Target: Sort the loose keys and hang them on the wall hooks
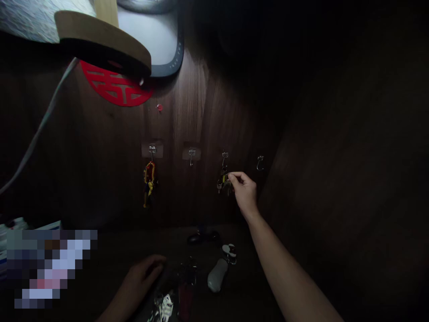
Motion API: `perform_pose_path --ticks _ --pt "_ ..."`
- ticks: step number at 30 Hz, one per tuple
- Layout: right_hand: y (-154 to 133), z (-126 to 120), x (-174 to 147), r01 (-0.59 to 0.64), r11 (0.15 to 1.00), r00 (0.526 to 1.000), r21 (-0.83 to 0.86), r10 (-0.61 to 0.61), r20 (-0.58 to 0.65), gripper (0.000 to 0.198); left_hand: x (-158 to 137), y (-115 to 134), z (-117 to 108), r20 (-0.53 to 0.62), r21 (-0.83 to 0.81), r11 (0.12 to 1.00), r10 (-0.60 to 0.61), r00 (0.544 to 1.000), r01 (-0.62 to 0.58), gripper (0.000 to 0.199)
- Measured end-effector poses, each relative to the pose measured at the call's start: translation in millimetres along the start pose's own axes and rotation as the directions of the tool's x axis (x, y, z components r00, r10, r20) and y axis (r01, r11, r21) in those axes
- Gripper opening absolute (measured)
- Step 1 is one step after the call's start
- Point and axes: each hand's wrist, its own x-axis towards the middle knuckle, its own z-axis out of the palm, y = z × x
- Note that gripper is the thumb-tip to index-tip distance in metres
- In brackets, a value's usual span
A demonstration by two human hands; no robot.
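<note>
My right hand [244, 190] reaches up to a dark wood panel. Its thumb and fingertips are pinched at a bunch of keys [221, 182], which has a yellow-green part and hangs at the third hook [225, 155]. The fingers hide some of the bunch. Low over the dark tabletop, my left hand [144, 270] is loosely bent, with thumb and fingers apart and nothing in it. Nearest to it lie a key ring with a dark red tag [185, 297] and some shiny metal pieces [164, 307]. A grey rounded fob [217, 276] with a white-and-red piece [229, 251] lies further right.
A red and yellow cord [149, 179] hangs from the leftmost hook [152, 150]. Two bare hooks [191, 154] [260, 162] share the row. A dark object [203, 237] lies by the panel. Above are a round lamp base [103, 40], a red paper cutout [117, 87] and a cable [43, 120].
</note>
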Motion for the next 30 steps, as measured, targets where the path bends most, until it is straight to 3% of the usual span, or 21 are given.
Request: perform_pose_path --ticks 7,14,23,30 --pt "-2.7 0.1 32.7 0.061 0.998 0.998 -0.034 -0.061 0.024 0.021 0.0 3.9 -2.0 0.007 -0.018 1.000 -0.015 1.000 0.015 0.025" --pt "0.3 1.1 43.8 0.013 0.999 0.991 -0.029 -0.009 0.131 0.019 0.0 4.8 -1.4 -0.013 -0.034 0.999 -0.017 1.000 0.016 0.023" --pt "19.4 8.8 25.0 -0.122 0.992 0.989 0.032 0.119 0.091 0.027 0.8 1.0 -1.1 0.000 -0.019 1.000 -0.005 1.000 0.005 0.023" --pt "18.4 1.8 -11.1 -0.187 0.980 0.982 0.074 0.183 0.056 0.031 0.0 2.9 -2.8 -0.005 -0.011 1.000 -0.003 1.000 0.003 0.023"
